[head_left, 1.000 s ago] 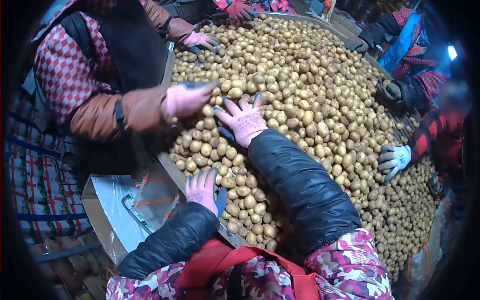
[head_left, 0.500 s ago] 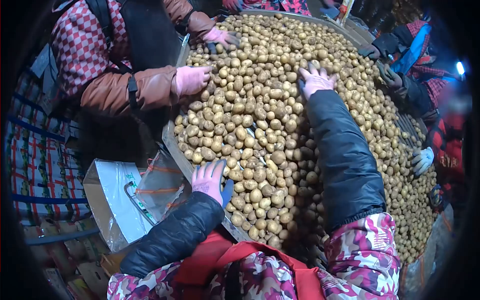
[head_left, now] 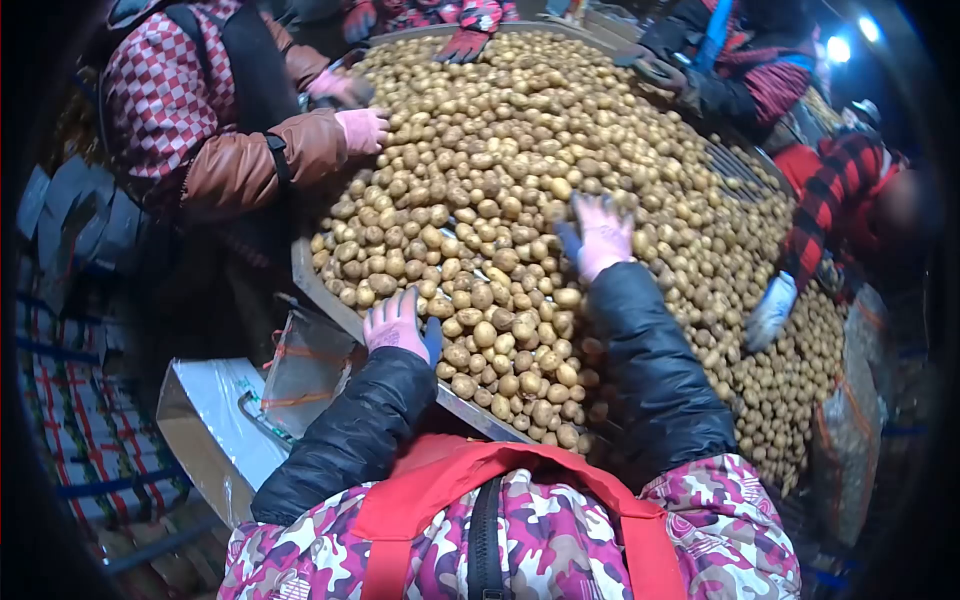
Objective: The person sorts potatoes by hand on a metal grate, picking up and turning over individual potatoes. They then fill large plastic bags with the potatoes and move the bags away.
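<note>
A broad heap of small brown potatoes [head_left: 520, 130] covers a metal-edged table [head_left: 330, 302]. My left hand [head_left: 398, 328], in a pink glove with a blue thumb, rests at the near left rim beside several potatoes, its fingers apart. My right hand [head_left: 603, 238], gloved alike, lies spread on the heap farther out, palm down over the potatoes. Neither hand visibly grips a potato, though the palms are hidden. Between the hands, small patches of the table surface show through the potatoes.
At the left stands a person in a checked sleeve [head_left: 165, 85] and pink gloves. Others work across the heap and at right, one with a pale glove [head_left: 772, 312]. An open cardboard box [head_left: 205, 420] is at lower left, a filled mesh sack [head_left: 850, 430] at lower right.
My right hand has drawn back over the potatoes toward me, still spread. My left hand stays by the rim. The view has shifted, and the left person's hands have moved nearer their body.
</note>
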Available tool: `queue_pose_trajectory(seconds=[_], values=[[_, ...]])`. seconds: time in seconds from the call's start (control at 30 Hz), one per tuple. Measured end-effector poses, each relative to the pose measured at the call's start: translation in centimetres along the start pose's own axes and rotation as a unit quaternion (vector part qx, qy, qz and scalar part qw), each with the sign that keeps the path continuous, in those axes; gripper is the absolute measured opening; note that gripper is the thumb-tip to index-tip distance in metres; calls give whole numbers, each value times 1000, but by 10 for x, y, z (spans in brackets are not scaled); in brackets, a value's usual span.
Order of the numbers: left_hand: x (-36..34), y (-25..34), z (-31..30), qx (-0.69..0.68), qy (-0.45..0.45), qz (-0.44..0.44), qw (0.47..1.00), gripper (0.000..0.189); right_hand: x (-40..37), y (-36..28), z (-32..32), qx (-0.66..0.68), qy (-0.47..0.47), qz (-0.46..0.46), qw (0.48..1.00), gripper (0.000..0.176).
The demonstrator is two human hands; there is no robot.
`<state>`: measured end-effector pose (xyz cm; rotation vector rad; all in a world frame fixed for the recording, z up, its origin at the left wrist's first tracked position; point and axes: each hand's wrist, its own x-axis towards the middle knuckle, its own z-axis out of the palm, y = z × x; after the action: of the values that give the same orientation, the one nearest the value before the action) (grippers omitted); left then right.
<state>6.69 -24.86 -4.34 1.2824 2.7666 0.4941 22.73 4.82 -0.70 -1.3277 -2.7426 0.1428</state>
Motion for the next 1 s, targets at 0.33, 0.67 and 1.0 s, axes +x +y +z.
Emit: queue_pose_trajectory(seconds=[0.33, 0.67, 1.0], values=[[1, -10, 17, 20, 20, 35, 999, 59, -130, -43, 20, 130, 80, -109, 982, 48], [6, -11, 15, 24, -9, 13, 1000, 56, -331, 126, -43, 137, 306, 149, 930, 40], [-22, -11, 25, 79, 101, -107, 986, 54, -554, 393, -63, 61, 441, 417, 792, 35]])
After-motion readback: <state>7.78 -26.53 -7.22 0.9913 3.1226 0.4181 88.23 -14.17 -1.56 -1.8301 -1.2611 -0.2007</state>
